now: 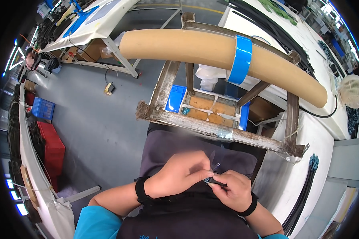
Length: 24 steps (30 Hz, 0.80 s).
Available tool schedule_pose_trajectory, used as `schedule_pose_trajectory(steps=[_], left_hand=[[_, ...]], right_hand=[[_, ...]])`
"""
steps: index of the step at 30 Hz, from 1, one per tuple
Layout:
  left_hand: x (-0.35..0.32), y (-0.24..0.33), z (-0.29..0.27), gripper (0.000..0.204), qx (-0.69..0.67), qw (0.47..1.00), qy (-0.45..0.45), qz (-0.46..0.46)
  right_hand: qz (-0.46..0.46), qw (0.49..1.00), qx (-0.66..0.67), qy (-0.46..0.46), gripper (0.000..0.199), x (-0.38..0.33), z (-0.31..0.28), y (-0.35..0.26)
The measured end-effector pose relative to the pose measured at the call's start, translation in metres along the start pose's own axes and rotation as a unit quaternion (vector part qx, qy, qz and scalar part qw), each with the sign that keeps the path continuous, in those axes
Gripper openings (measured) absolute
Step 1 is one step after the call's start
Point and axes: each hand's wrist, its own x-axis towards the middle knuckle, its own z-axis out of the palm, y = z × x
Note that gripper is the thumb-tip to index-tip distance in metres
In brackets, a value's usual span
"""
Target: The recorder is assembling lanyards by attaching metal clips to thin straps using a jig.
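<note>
While the two hands meet near, just above the lap, a small black strip (218, 182) with a bluish left end lies between them. The right hand (235, 191) grasps it, thumb and forefinger closed in a tight pinch. The left hand (183, 172) has its thumb and forefinger drawn together at the strip's left end, pinching there; the exact contact is too small to make out. A clear piece (216, 165) sticks up beside the fingertips.

Beyond the hands stands a metal frame (195, 123), with a brown tube (175, 44) across its far side. Low within the frame is a brown board (223, 108) crossed by white straps; a blue bin (175, 98) shows past its left edge. To the left are a blue crate (43, 108) and, nearer, a red bin (52, 147); I cannot tell their contents. At far right is a pale basket (352, 91), its inside unclear.
</note>
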Motion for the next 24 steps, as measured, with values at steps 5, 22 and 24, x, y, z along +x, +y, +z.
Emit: schedule_pose_trajectory(steps=[5,22,24], left_hand=[[0.000,-0.009,0.011,0.017,-0.232,0.968,0.039,-0.089],[0.015,0.005,-0.002,0.008,0.006,0.992,-0.034,0.123],[0.017,0.011,0.003,0.010,0.061,0.986,-0.010,0.156]], right_hand=[[-0.018,0.999,-0.009,0.034,0.027,-0.005,0.003,0.001],[0.153,0.985,0.073,-0.012,0.008,0.008,-0.026,-0.010],[0.236,0.955,0.179,-0.030,0.012,0.002,-0.029,-0.004]])
